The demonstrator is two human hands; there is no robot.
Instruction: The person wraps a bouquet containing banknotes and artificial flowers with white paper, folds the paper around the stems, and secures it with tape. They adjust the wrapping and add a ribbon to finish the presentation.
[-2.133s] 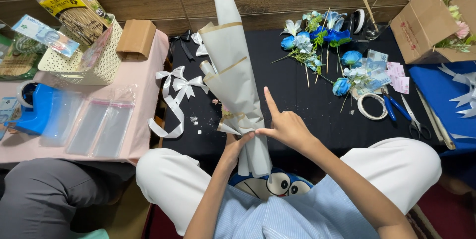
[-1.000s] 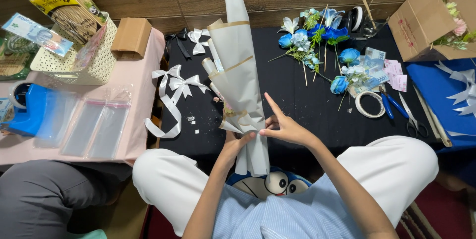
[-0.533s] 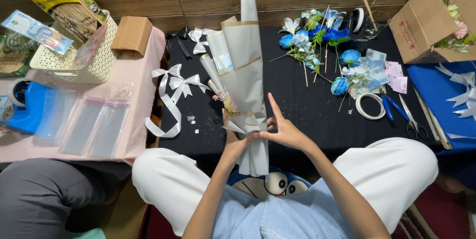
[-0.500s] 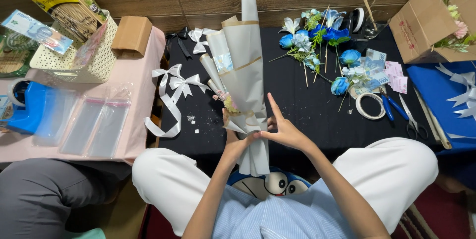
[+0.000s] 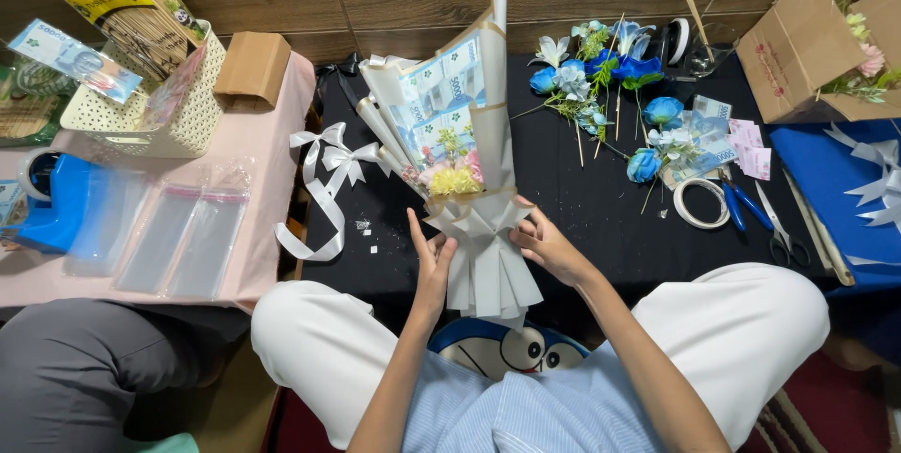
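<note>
Basically a light, crushable load: the wrapped bouquet [image 5: 466,162] stands upright over the black table [image 5: 582,209], paper stiff but easily creased. Left hand [image 5: 430,261] and right hand [image 5: 546,245] flank the tied waist, fingers [image 5: 419,232] loosely curled, seemingly touching the wrap. Waist is the safe grip; blooms look fragile.
</note>
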